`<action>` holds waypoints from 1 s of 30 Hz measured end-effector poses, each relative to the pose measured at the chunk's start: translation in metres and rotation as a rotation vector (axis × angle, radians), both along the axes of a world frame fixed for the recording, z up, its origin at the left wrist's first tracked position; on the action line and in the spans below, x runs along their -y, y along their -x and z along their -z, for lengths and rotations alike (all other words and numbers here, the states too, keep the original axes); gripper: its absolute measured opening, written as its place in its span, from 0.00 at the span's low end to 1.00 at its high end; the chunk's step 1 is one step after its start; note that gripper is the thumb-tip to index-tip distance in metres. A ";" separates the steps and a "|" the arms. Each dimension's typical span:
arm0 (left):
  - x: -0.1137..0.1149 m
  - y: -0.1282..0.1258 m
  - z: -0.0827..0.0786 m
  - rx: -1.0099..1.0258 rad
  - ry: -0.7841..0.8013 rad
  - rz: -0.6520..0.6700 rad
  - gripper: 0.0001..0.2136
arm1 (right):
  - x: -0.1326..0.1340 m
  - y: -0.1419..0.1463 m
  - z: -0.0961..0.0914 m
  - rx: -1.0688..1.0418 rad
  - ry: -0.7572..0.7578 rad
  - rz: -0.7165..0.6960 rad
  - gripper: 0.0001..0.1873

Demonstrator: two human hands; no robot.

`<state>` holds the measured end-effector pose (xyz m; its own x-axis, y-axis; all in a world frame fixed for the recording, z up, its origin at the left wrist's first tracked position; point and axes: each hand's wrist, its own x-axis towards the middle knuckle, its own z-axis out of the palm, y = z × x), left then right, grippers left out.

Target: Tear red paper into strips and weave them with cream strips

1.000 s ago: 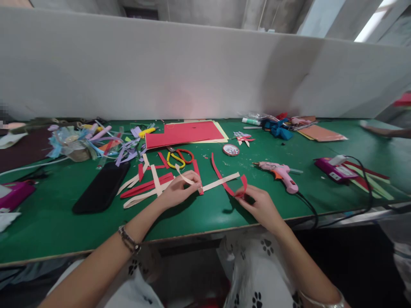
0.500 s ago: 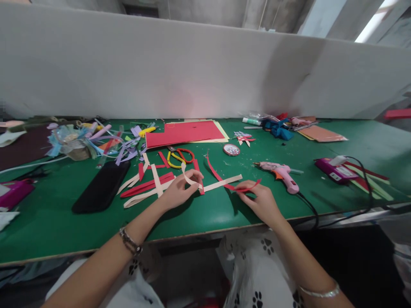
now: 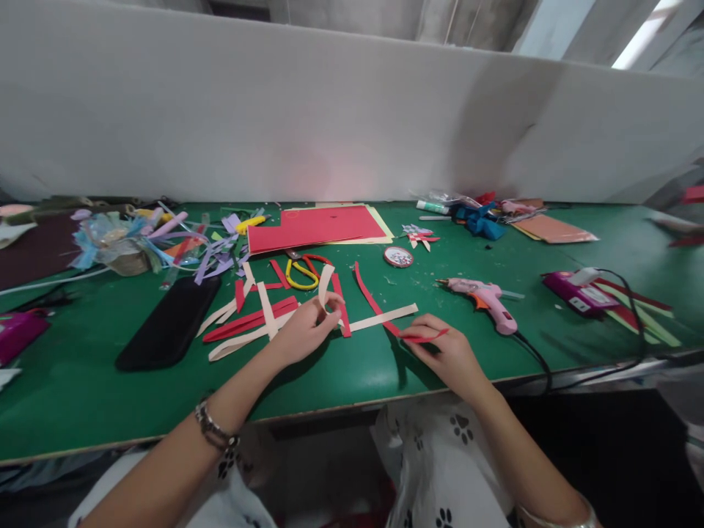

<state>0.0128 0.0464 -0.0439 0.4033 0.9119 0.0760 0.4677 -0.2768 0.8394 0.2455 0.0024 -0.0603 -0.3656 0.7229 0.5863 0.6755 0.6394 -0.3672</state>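
Note:
My left hand (image 3: 308, 328) is closed, its thumb and fingers pinching a cream paper strip (image 3: 326, 279) whose end curls upward. A red paper strip (image 3: 337, 290) stands out just beyond those fingers, crossing the cream one. From there a cream length (image 3: 385, 317) reaches right, toward my other hand. My right hand (image 3: 444, 350) pinches a long red paper strip (image 3: 367, 292) that bends across the cream length, its short end poking out past the fingers. Left of my left hand lie several loose red strips (image 3: 247, 321) and cream strips (image 3: 234, 346).
Yellow-and-red-handled scissors (image 3: 302, 273) lie behind my left hand, below red card sheets (image 3: 324, 224). A pink glue gun (image 3: 484, 297) with a cord lies at right, near a small round dish (image 3: 397, 256). A black phone (image 3: 169, 323) lies at left.
The free end of the cream strip in my left hand has swung from leaning left to standing upright. My right hand has barely shifted with its red strip.

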 end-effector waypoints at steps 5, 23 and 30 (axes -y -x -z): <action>0.004 0.002 -0.005 0.082 0.103 -0.054 0.10 | 0.005 0.002 0.003 0.070 0.040 0.012 0.10; 0.009 0.006 -0.003 -0.007 -0.160 -0.110 0.09 | 0.008 0.012 -0.006 -0.098 0.127 -0.060 0.06; 0.010 0.005 -0.001 0.185 -0.066 -0.084 0.12 | 0.006 0.014 -0.009 -0.114 0.133 -0.028 0.08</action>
<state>0.0079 0.0367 -0.0430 0.2993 0.9324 0.2024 0.3315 -0.3006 0.8943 0.2311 -0.0033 -0.0512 -0.3238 0.7872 0.5249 0.6073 0.5983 -0.5227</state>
